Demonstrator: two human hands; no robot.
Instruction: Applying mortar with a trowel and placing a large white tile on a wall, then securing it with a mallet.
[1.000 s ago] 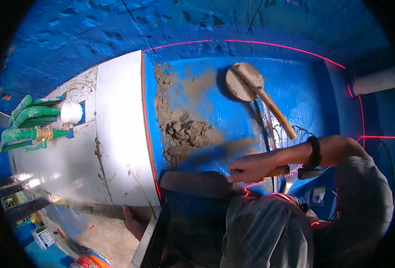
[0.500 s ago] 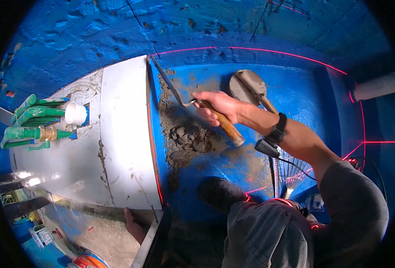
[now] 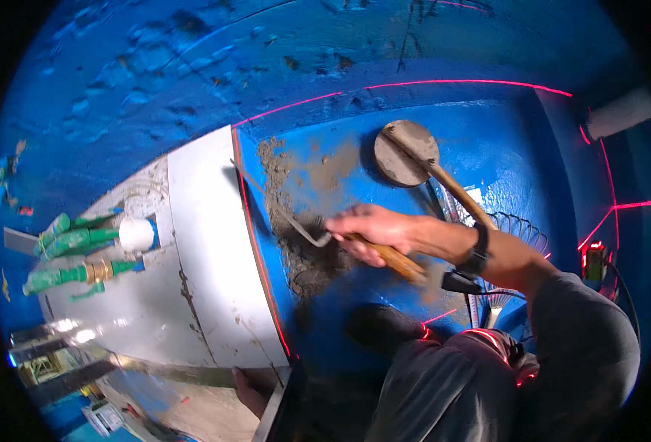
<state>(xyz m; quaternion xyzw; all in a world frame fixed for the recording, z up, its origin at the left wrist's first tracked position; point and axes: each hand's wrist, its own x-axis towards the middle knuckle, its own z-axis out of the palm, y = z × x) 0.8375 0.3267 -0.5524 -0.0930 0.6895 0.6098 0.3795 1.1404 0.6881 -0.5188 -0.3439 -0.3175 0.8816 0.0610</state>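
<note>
My right hand (image 3: 375, 230) grips the wooden handle of a trowel (image 3: 296, 225). Its thin blade lies edge-on against the blue wall (image 3: 487, 140), over a patch of grey-brown mortar (image 3: 307, 258). The blade tip reaches up to the edge of the grey tile (image 3: 200, 243). At the bottom, only the fingers of my left hand (image 3: 252, 388) show. They curl around the edge of a dark flat board (image 3: 275, 412) below the tile. A black watch sits on my right wrist.
A round disc tool with a wooden handle (image 3: 406, 153) leans on the wall above my right arm. Green pipe fittings (image 3: 75, 247) and a white cap (image 3: 135, 234) stick out of the tile at left. Red laser lines cross the wall, and a laser device (image 3: 594, 259) glows at right.
My right hand has gone from low by my lap up to the wall, then drawn the trowel downward over the mortar. My left hand has stayed at the board.
</note>
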